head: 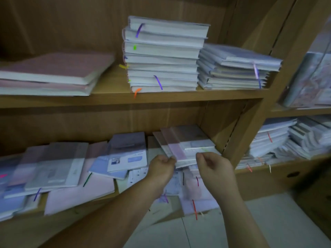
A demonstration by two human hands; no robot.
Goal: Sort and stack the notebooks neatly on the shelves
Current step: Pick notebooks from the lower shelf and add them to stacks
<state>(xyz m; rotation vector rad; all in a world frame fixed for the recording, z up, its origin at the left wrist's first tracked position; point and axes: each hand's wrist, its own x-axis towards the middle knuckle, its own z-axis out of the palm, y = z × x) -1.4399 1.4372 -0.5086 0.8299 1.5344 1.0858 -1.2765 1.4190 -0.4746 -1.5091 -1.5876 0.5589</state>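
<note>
On the lower shelf (59, 214) lies a loose spread of pink, grey and blue notebooks (53, 167). At its right end sits a small pile of pink and grey notebooks (186, 140). My left hand (160, 167) pinches the pile's near left corner. My right hand (213, 165) pinches its near right edge. The upper shelf (125, 97) carries a tall white stack with coloured ribbons (161, 58), a lower stack beside it (236, 68) and flat pink notebooks (53, 72) at the left. The picture is blurred.
A wooden upright (259, 126) closes the bay on the right. Beyond it, another bay holds untidy white stacks (286, 138) and plastic-wrapped packs (311, 81). More notebooks with ribbons (193, 197) hang over the lower shelf's front edge. Pale floor tiles (268, 221) lie below.
</note>
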